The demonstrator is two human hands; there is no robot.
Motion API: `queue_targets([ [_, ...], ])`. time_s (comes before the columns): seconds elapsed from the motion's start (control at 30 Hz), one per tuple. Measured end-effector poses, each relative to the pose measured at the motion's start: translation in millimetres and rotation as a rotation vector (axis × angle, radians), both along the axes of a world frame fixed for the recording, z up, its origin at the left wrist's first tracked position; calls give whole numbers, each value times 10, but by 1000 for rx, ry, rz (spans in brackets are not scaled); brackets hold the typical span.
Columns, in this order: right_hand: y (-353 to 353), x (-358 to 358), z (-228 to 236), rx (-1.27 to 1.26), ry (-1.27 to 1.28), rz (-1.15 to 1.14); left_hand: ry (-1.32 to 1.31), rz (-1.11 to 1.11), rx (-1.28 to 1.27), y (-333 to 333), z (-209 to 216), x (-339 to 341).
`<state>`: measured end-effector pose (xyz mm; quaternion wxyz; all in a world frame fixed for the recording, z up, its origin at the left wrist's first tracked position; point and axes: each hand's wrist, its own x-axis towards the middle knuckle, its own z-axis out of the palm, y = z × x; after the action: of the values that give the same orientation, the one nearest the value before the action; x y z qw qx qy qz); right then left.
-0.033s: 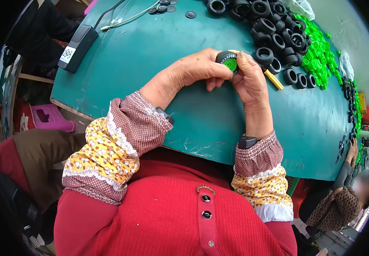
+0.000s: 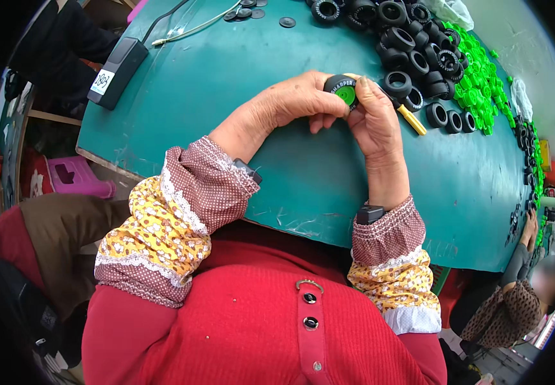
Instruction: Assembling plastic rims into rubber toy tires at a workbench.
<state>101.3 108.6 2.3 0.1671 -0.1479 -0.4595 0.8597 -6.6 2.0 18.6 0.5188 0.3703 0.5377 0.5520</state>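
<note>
Both my hands meet over the green table point(image 2: 213, 102) around one small black toy tyre with a green hub point(image 2: 343, 90). My left hand point(image 2: 293, 102) grips it from the left, fingers curled over its rim. From the right, my right hand point(image 2: 375, 125) pinches it with the thumb on top. Just beyond my right hand, a yellow stick-like tool point(image 2: 412, 120) lies on the table. A heap of loose black tyres point(image 2: 406, 45) sits behind it, with a pile of green hubs point(image 2: 476, 83) further right.
A black box with a white label point(image 2: 116, 69) and its cable lie at the table's far left. Several black discs point(image 2: 245, 11) are at the far edge. Another person point(image 2: 524, 295) works at the lower right. A pink stool point(image 2: 75, 176) stands on the floor at left.
Both hands and the tyre have shifted very slightly upward; the grip is the same.
</note>
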Motion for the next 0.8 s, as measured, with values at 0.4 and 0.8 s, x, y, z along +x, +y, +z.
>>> queue_targets([
  [0.4, -64, -61, -65, -102, 93, -75, 3, 320, 54, 14, 19, 108],
  [0.8, -149, -55, 31, -17, 5, -159, 214, 490, 98, 36, -55, -48],
])
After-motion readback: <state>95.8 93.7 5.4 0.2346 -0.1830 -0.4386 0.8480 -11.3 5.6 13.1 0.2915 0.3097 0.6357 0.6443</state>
